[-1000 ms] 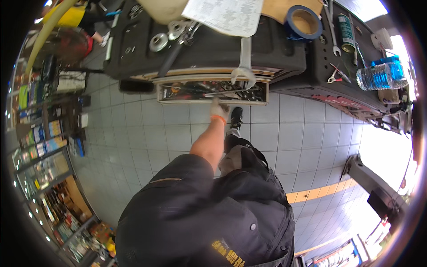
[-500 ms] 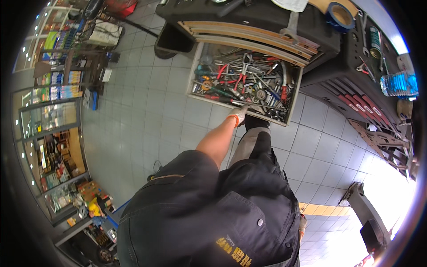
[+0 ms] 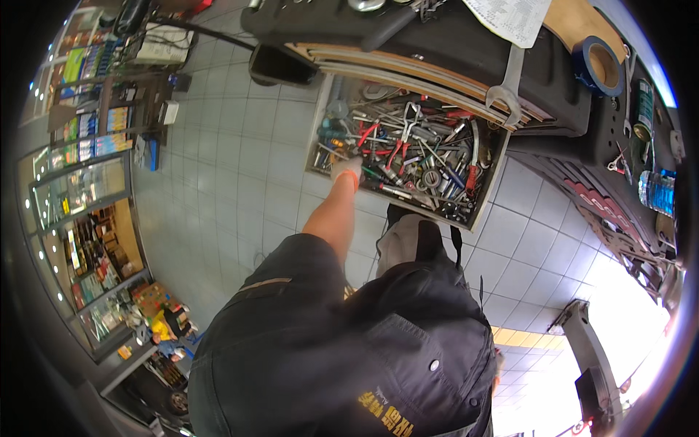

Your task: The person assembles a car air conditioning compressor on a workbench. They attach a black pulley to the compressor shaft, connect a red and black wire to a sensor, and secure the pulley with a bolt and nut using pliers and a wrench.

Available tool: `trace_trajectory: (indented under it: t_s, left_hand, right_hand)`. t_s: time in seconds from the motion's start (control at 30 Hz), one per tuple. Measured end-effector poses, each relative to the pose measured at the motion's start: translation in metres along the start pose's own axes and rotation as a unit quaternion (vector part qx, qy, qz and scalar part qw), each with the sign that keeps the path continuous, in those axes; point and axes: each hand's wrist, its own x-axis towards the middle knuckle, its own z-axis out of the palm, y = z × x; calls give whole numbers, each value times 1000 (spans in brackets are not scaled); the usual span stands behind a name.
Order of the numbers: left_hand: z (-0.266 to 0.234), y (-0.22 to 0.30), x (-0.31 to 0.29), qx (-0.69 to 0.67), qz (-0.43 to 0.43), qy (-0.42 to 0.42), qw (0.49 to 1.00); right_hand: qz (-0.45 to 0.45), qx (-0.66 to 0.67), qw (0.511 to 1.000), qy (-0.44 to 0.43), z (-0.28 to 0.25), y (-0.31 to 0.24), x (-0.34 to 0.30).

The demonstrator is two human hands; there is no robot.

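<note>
A pulled-out drawer (image 3: 491,182) full of loose hand tools lies in front of me. My left hand (image 3: 345,169), in a pale work glove with an orange cuff, reaches into its front left corner. The fingers are among the tools, and their ends are too small and blurred to read. Near the hand are red-handled pliers (image 3: 397,151) and a red-and-black handled tool (image 3: 393,191) along the front edge. Steel sockets and shafts fill the right half. Only a sliver of my right hand (image 3: 498,368) shows beside my right hip; its fingers are hidden behind my jacket.
Above the drawer, the dark cabinet top carries a large open-end wrench (image 3: 507,91) jutting over the edge, a paper sheet (image 3: 513,20) and a blue tape roll (image 3: 598,65). A water bottle (image 3: 657,192) stands at the right. A grey lift arm (image 3: 582,331) lies low right.
My left hand has left the middle of the drawer's front edge and moved left, into the front left corner. The view has shifted slightly. The drawer stays out.
</note>
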Motion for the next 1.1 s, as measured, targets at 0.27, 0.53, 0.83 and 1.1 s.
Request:
trace_trajectory:
  t_s: [0.27,0.53,0.83,1.1]
  left_hand:
    - [-14,34,-41,338,11,-184,923]
    - [144,41,-126,457,730,-186,473]
    - [205,103,-128,756,553,-275,214]
    - [213,146,-228,850,468,-182,160]
  right_hand:
    - [-86,-25,996,19,24,-138,-41]
    - [15,-26,1000,6,41,-87,-46]
    - [149,59,981,106,69,18,-115]
    - [201,255,946,6,320,155,-60]
